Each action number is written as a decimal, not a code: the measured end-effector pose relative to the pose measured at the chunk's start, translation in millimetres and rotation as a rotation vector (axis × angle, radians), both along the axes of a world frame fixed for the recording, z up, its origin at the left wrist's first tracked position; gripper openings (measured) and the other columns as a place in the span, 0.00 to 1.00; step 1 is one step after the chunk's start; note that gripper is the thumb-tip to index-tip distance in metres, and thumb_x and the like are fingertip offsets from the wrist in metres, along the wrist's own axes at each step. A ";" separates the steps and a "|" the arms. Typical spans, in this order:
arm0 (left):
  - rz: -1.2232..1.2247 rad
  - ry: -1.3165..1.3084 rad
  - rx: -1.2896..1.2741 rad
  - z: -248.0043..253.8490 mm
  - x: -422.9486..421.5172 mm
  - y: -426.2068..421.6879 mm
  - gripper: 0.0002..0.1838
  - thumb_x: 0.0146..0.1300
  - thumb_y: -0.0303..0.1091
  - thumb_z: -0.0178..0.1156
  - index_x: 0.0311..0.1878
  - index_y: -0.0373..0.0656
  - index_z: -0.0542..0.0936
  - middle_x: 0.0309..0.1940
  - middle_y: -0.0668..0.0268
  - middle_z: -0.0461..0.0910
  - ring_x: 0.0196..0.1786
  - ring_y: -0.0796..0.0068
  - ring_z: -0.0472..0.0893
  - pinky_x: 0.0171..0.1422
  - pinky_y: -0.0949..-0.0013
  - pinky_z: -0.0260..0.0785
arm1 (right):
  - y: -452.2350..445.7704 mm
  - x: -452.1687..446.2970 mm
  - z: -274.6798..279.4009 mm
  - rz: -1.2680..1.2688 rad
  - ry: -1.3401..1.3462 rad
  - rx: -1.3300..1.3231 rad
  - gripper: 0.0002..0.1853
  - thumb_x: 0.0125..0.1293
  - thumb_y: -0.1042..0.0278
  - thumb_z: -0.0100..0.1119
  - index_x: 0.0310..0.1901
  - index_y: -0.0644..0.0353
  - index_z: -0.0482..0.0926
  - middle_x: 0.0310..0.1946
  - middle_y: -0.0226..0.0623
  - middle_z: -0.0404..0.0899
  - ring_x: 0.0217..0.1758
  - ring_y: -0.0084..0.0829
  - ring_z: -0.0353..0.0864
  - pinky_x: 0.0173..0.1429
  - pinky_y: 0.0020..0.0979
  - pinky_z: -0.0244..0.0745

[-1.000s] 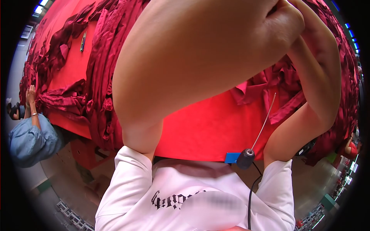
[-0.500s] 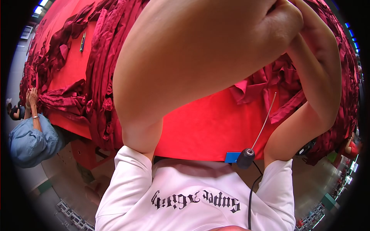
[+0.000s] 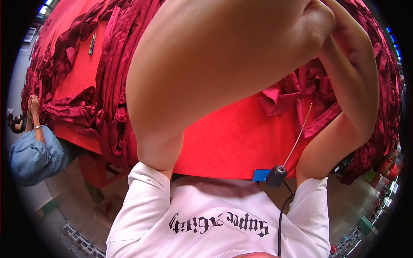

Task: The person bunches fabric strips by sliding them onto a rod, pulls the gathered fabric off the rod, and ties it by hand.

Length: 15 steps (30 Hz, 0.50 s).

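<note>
My left forearm [image 3: 215,64] reaches across close to the camera and fills the upper middle. My left hand [image 3: 318,26] is folded at the top right, its fingers hidden. My right arm [image 3: 355,90] is bent and comes up from the right, and my right hand [image 3: 313,5] meets the left at the top edge, mostly hidden. Whether either holds anything does not show. Dark red satin cloth [image 3: 279,96] lies crumpled beneath the arms. Nearest my right arm stands a black-handled tool [image 3: 276,176] with a thin metal rod and a cord.
Bright red cloth [image 3: 228,146] covers the table. Heaped dark red strips [image 3: 116,77] lie left, near a small pen-like item [image 3: 92,44]. A blue plate [image 3: 260,175] sits at the near edge. Another person in a blue top [image 3: 38,155] has both hands [image 3: 33,105] on cloth.
My hands have shifted slightly left. The other person's hands at the far left have moved a little up and left. The black-handled tool appears unchanged.
</note>
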State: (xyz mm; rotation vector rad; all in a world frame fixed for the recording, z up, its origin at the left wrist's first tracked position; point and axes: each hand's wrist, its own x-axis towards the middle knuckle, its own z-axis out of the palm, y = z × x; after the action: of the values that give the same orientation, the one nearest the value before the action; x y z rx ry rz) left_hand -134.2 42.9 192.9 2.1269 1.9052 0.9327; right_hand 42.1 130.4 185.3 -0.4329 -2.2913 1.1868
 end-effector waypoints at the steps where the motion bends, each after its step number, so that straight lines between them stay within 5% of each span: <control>1: 0.002 -0.002 -0.003 -0.4 -0.6 -0.2 0.16 0.66 0.33 0.52 0.26 0.29 0.75 0.25 0.43 0.73 0.30 0.48 0.78 0.39 0.54 0.71 | -0.4 -1.6 0.1 -0.002 -0.004 0.003 0.07 0.72 0.72 0.56 0.46 0.66 0.73 0.35 0.28 0.76 0.39 0.14 0.73 0.42 0.20 0.67; 15: 0.018 -0.008 -0.024 0.3 -4.5 -2.2 0.17 0.66 0.33 0.52 0.26 0.29 0.75 0.24 0.43 0.73 0.30 0.47 0.78 0.39 0.53 0.71 | -6.7 -14.2 6.1 -0.033 -0.044 0.071 0.05 0.71 0.72 0.58 0.38 0.65 0.76 0.29 0.24 0.75 0.34 0.12 0.71 0.36 0.19 0.66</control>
State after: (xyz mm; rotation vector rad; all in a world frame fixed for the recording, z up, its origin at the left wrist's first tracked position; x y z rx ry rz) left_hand -138.7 40.7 193.2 2.0932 1.9253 0.9149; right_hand 27.9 123.7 191.4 -0.4721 -2.3468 1.0867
